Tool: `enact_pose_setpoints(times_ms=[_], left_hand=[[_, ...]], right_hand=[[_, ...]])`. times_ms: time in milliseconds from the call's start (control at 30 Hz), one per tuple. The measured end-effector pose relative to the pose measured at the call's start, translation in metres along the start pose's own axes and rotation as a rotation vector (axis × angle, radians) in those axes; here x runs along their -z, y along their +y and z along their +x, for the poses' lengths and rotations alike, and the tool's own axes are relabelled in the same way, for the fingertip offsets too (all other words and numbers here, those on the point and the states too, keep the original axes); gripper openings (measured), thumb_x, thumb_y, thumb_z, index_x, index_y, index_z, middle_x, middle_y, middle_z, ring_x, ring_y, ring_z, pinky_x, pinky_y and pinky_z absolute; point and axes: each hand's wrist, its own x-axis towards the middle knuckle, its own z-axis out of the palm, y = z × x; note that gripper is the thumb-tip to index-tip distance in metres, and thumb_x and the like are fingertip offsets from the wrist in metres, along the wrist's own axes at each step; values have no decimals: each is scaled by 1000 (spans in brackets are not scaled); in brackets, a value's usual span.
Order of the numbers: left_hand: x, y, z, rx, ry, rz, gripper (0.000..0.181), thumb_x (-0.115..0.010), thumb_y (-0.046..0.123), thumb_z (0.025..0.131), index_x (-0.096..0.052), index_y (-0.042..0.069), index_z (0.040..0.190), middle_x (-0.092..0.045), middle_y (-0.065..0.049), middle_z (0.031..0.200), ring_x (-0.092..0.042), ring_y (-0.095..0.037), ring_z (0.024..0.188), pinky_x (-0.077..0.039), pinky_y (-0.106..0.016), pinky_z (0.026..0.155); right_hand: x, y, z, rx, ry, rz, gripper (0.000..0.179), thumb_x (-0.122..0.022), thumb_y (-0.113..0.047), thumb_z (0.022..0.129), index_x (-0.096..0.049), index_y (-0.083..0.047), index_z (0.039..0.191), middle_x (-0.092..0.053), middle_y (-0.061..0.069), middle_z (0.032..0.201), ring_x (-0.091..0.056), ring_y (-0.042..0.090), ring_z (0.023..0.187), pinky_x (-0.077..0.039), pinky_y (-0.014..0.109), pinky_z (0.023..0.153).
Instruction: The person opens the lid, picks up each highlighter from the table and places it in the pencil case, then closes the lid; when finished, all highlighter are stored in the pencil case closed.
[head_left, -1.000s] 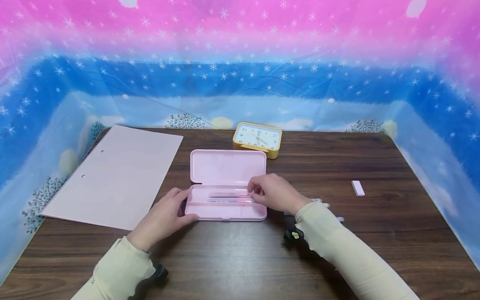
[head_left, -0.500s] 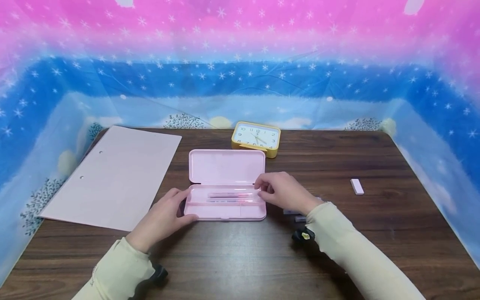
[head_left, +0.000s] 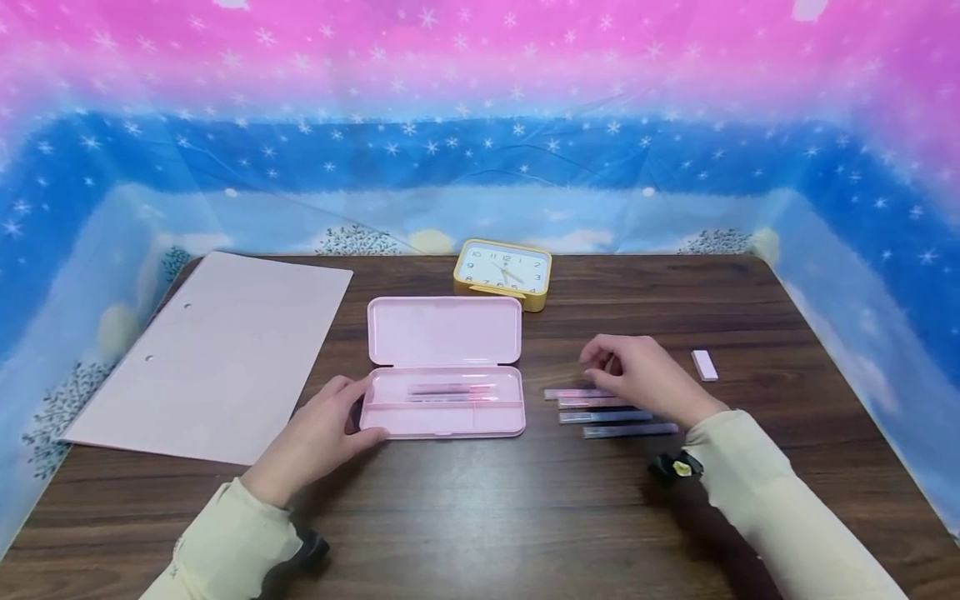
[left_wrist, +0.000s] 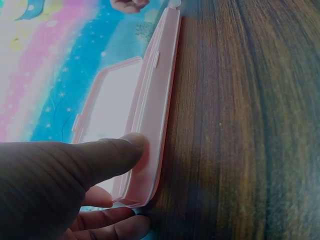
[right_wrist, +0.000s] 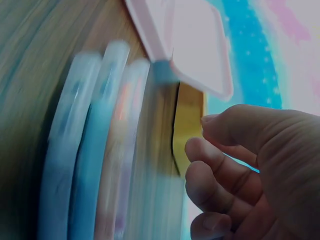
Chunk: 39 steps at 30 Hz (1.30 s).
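Note:
A pink pencil case (head_left: 444, 421) lies with its lid raised, and two slim pens (head_left: 450, 393) rest in its rear compartment. My left hand (head_left: 315, 437) grips the case's left end. In the left wrist view its thumb (left_wrist: 117, 155) presses the front wall and the other fingers sit around the end. To the right of the case, several capped pens (head_left: 630, 431) lie side by side on the table. My right hand (head_left: 652, 375) is just over the far pens, fingers loosely bent, with nothing between them; the right wrist view shows the thumb apart from the fingertips.
A yellow alarm clock (head_left: 502, 273) stands behind the case. A pale pink folder (head_left: 225, 358) with two holes covers the table's left side. A white eraser (head_left: 704, 365) lies at the right. A snowflake-patterned cloth (head_left: 480, 150) hangs around the table.
My right hand has left the pencil case and moved right to above the loose pens, uncovering them. My left hand keeps its grip on the case. The head view has shifted slightly.

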Motion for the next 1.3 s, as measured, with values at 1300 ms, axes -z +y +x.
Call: enact_pose_setpoints(times_ms=[1300], left_hand=[[0, -1, 0, 0, 2, 0, 68, -80, 29, 81, -54, -5, 135, -61, -17, 111, -58, -28, 94, -52, -49, 89]], right_hand=[[3, 47, -8, -17, -62, -158, 12, -73, -11, 86, -69, -13, 97, -67, -5, 82, -58, 8, 73, -48, 32, 66]])
